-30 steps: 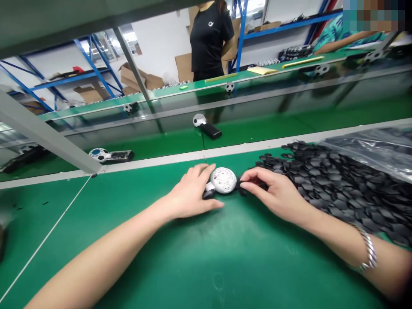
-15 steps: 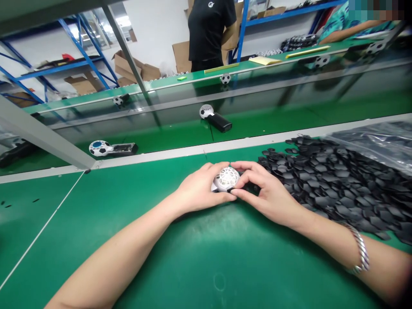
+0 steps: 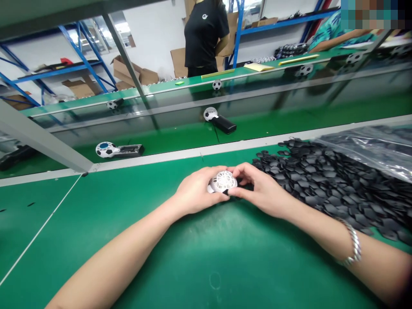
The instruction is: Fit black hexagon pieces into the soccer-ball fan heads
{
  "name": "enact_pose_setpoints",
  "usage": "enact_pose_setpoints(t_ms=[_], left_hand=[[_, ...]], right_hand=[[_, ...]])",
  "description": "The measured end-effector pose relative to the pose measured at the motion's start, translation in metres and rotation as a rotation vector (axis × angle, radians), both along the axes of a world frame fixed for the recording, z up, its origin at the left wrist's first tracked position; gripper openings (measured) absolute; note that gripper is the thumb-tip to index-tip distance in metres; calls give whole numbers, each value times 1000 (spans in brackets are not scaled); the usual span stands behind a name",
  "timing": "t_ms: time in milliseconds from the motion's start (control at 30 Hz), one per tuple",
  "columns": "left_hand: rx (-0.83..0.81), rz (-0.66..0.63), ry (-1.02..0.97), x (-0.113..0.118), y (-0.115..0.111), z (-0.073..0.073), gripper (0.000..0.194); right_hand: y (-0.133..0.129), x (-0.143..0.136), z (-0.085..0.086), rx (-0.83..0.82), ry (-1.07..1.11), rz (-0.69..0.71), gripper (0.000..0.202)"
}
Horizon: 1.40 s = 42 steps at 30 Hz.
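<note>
Over the green worktop (image 3: 180,257), my left hand (image 3: 196,191) is wrapped round a small handheld fan with a football-style head (image 3: 224,182), its white web-like grille facing up. My right hand (image 3: 257,186) is closed at the right side of that head, with thumb and fingertips pressed to its rim. A black spot shows beside the right thumb tip; I cannot make out whether it is a loose piece. Most of the fan's body is hidden by my hands. A heap of black flat pieces (image 3: 322,180) lies just right of my right hand.
A clear plastic bag (image 3: 376,148) rests behind the heap. Beyond a pale rail (image 3: 174,152), a green conveyor carries football-headed fans (image 3: 128,150) (image 3: 222,123). A grey post (image 3: 48,135) stands at left. Across the line are one standing person (image 3: 206,38) and another person's arm (image 3: 341,38).
The fans on the conveyor have shifted slightly right while the view has turned a little. Both hands stay on the fan, and my right fingers have curled closer round its rim.
</note>
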<state>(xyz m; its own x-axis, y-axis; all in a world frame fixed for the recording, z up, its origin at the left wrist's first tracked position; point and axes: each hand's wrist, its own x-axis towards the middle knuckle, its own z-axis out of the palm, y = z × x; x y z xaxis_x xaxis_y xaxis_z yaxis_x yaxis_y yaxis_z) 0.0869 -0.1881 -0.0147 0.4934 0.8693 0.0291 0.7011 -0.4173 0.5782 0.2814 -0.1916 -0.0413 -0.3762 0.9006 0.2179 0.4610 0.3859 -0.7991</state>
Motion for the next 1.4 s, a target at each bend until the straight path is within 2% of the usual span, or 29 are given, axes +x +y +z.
enact_pose_setpoints(t_ms=[100,233,333,500,667,833,933,1033,1133,1233,1400], left_hand=[[-18,6,118,-9,2,3,67],[107,-48,251,-17,3,8,60],[163,-84,296,-17,4,8,64],[184,-121,261,-18,6,2,65],[198,-137,221,-20,6,-1,65],[199,-156,203,-20,4,0,65],[199,-154,195,-19,4,0,66],[203,-154,196,-19,4,-1,67],[211,-154,194,-18,4,-2,67],[216,-148,193,-18,5,-3,67],[182,-174,190,-17,2,1,68]], right_hand=[[1,12,3,110,-218,51,12],[-5,16,3,261,-577,79,12],[-10,11,3,387,-689,87,9],[-9,10,-1,567,-781,123,20],[-8,16,1,606,-667,105,19],[-11,18,4,440,-413,79,17],[-9,19,2,385,-407,91,17],[-8,20,3,414,-403,74,16],[-11,17,8,429,-313,64,15],[-18,10,12,361,-192,111,12],[-24,1,8,347,-148,142,13]])
